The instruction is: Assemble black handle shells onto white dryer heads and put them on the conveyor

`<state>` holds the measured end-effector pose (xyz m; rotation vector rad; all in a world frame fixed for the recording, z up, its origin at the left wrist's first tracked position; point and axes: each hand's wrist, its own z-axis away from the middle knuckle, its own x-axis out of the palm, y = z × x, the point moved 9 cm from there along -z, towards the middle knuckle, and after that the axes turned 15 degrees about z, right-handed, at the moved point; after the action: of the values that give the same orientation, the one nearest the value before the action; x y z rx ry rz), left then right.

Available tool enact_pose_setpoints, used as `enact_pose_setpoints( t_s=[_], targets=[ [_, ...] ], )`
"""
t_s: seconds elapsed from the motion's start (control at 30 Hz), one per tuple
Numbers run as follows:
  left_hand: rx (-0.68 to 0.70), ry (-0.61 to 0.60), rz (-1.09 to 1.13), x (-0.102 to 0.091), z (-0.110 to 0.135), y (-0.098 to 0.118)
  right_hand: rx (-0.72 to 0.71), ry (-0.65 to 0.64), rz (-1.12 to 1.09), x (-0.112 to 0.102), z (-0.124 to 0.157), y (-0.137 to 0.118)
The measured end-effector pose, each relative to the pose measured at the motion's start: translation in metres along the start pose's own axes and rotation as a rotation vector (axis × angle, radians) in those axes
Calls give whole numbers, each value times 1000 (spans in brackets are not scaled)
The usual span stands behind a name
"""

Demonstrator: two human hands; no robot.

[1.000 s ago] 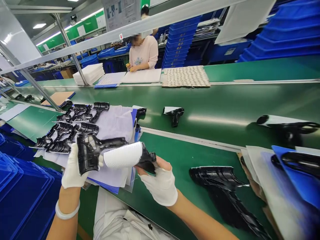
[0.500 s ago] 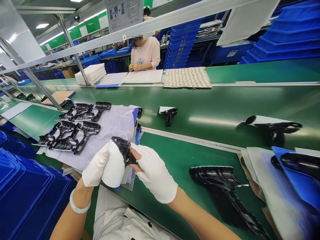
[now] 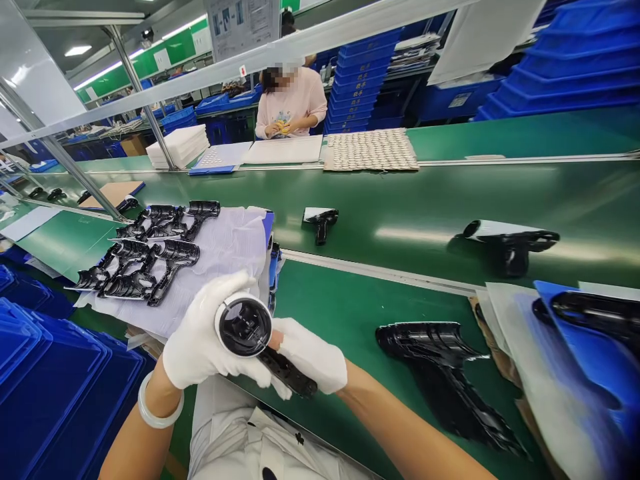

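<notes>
Both my white-gloved hands hold a black-and-white hair dryer housing (image 3: pixel 245 327) over the front edge of the bench. Its round, dark end with a white rim faces up toward me, and the black handle slants down to the right. My left hand (image 3: pixel 210 333) is wrapped round the barrel, fingers partly hidden behind it. My right hand (image 3: pixel 310 357) is closed at the handle, with bare fingertips showing near the barrel. To the right, a loose black housing half (image 3: pixel 440 367) lies on the green bench. Left of my hands, several black housing halves (image 3: pixel 173 257) rest on a white-covered stack.
Beyond the bench runs a green conveyor (image 3: pixel 390 207) carrying a near dryer housing (image 3: pixel 321 223) and another housing (image 3: pixel 515 243). Blue trays (image 3: pixel 45 380) are stacked at left. Sheets and a blue board (image 3: pixel 575 333) lie at right. Across the belt sits a co-worker (image 3: pixel 290 103).
The held housing has turned so its round end faces me, and its handle now points down right. My left hand has shifted round the barrel. Housings on the conveyor have moved left.
</notes>
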<state>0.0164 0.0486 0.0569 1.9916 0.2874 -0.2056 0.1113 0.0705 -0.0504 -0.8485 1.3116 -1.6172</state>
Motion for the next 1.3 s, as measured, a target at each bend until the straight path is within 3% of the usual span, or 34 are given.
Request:
enact_pose_setpoints(
  t_s=[0.17,0.3,0.37,0.47,0.57,0.67,0.73,0.87,1.07,1.3],
  targets=[
    [88,40,-92,9,-8,10,36,-136,-160,15,3,10],
    [68,100,111,9,-5,1,179,-228,-432,25,10,25],
    [124,154,198,4,-1,-1,224,-200,-575,25,19,23],
    [167,217,187,-2,3,-6,163,-125,-659,21,34,5],
    [107,215,228,1,4,-15,47,-160,-572,27,45,-13],
    [35,226,273,3,6,-20,-45,-61,-520,20,45,-18],
    [17,248,262,3,7,-21,-58,17,-509,15,43,-17],
    [11,280,195,2,10,-20,-72,46,-436,11,38,-15],
    [24,364,26,6,9,-8,-164,90,-162,1,28,-19],
    [-60,445,41,8,13,-17,46,110,86,-1,22,-3]
  ],
)
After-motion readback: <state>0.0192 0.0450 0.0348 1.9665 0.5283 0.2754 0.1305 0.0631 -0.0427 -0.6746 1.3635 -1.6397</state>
